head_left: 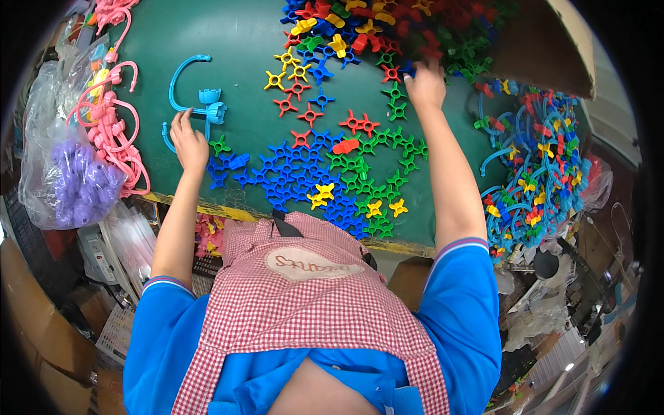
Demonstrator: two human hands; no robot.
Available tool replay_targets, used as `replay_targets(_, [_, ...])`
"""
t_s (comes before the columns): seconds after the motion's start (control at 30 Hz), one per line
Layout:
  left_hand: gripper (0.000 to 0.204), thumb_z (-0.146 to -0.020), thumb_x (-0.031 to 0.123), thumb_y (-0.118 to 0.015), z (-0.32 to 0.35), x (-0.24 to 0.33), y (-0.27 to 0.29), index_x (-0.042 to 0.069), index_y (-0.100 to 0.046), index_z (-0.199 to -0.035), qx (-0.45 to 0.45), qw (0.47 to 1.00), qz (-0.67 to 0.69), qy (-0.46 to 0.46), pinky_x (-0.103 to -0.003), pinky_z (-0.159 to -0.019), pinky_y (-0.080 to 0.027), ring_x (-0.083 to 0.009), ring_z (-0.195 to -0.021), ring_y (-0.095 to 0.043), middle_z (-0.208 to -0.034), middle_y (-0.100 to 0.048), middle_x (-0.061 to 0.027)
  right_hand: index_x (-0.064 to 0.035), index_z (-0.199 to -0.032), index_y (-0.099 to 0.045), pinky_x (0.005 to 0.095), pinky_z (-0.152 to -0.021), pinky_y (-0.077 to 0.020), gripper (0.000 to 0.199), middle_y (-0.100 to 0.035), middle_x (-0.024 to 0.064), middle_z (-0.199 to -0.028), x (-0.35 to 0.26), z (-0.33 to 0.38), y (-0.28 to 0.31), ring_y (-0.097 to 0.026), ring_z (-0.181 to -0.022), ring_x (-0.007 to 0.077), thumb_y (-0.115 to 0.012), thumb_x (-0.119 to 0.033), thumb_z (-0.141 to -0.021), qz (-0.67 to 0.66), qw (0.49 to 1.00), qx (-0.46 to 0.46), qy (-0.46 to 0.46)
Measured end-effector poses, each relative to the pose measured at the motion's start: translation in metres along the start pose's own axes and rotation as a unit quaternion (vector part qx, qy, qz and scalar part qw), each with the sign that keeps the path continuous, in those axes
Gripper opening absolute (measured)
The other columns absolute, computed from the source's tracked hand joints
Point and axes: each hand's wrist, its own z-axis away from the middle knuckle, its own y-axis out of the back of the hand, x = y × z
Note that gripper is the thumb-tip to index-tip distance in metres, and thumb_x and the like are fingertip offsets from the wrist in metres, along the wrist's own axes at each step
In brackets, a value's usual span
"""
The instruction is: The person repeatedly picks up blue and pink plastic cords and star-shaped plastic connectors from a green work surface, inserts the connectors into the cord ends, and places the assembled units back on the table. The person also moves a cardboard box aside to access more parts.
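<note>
My left hand [188, 143] lies palm down at the left of the table, fingers stretched out over a light-blue curved plastic piece [171, 86]. Its fingertips touch or nearly touch the curved arm. Beside it a light-blue cup-shaped connector [216, 113] joins the arms, and a small light-blue crown-shaped part [209, 95] lies just above. Far out at the right, my right hand [426, 88] reaches to the edge of the big pile [366, 29]. Its fingers are closed on a small dark-blue piece [409, 70], partly hidden by them.
Blue star-shaped connectors [294, 173] and green ones [377, 183] spread along the near side of the green table [235, 34]. Pink curved pieces [111, 117] line the left edge, near a bag of purple parts [83, 183]. Assembled multicoloured pieces [539, 166] heap at right, below a cardboard flap [546, 48].
</note>
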Motion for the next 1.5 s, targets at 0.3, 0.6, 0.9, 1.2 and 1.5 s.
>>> replay_targets(0.3, [0.029, -0.074, 0.007, -0.06, -0.057, -0.031, -0.007, 0.011, -0.059, -0.103, -0.14, 0.962, -0.157, -0.173, -0.044, -0.099, -0.037, -0.0244, -0.094, -0.057, -0.089, -0.062, -0.0048, -0.0077, -0.096, -0.065, 0.0381, -0.085, -0.0476, 0.033, -0.059, 0.0081, -0.101, -0.036, 0.005, 0.009, -0.054, -0.097, 0.0295, -0.071, -0.016, -0.065, -0.044, 0.994, -0.055, 0.08])
replay_targets(0.6, [0.03, -0.082, 0.013, -0.063, -0.099, 0.025, 0.065, 0.017, -0.06, -0.111, 0.11, 0.967, 0.082, -0.215, -0.032, -0.054, -0.047, -0.0211, -0.061, -0.056, -0.073, -0.057, -0.0033, -0.0089, -0.095, -0.067, 0.0351, -0.084, -0.0471, 0.027, -0.058, 0.0064, -0.102, -0.09, -0.01, -0.024, -0.055, -0.096, 0.0266, -0.067, -0.011, -0.067, -0.031, 0.98, -0.021, 0.193])
replay_targets(0.9, [0.034, -0.075, 0.004, -0.069, -0.06, 0.075, 0.112, 0.013, -0.068, -0.107, 0.125, 0.959, 0.21, -0.146, -0.028, -0.048, -0.039, -0.0147, -0.052, -0.046, -0.063, -0.049, -0.0039, -0.0096, -0.084, -0.069, 0.0383, -0.083, -0.0476, 0.02, -0.056, 0.005, -0.109, -0.08, 0.018, 0.003, -0.052, -0.098, 0.0279, -0.07, -0.021, -0.068, -0.037, 0.998, 0.0, 0.053])
replay_targets(1.2, [0.03, -0.077, -0.001, -0.066, -0.029, 0.118, 0.089, 0.005, -0.066, -0.106, 0.0, 0.907, 0.415, -0.073, -0.025, -0.049, -0.036, -0.0118, -0.054, -0.045, -0.064, -0.049, -0.0046, -0.0067, -0.086, -0.065, 0.0406, -0.081, -0.0477, 0.02, -0.048, 0.0083, -0.127, -0.051, 0.024, -0.001, -0.058, -0.094, 0.0323, -0.069, -0.016, -0.069, -0.109, 0.981, -0.106, 0.122])
replay_targets(1.5, [0.026, -0.08, 0.003, -0.066, -0.023, 0.136, 0.084, 0.0, -0.064, -0.106, -0.025, 0.867, 0.497, 0.004, -0.022, -0.057, -0.039, -0.0083, -0.066, -0.051, -0.076, -0.059, -0.0035, -0.0121, -0.089, -0.068, 0.0414, -0.079, -0.0507, 0.025, -0.062, 0.0114, -0.1, -0.097, 0.015, 0.021, -0.06, -0.093, 0.0312, -0.071, -0.024, -0.067, -0.031, 0.962, -0.254, 0.093])
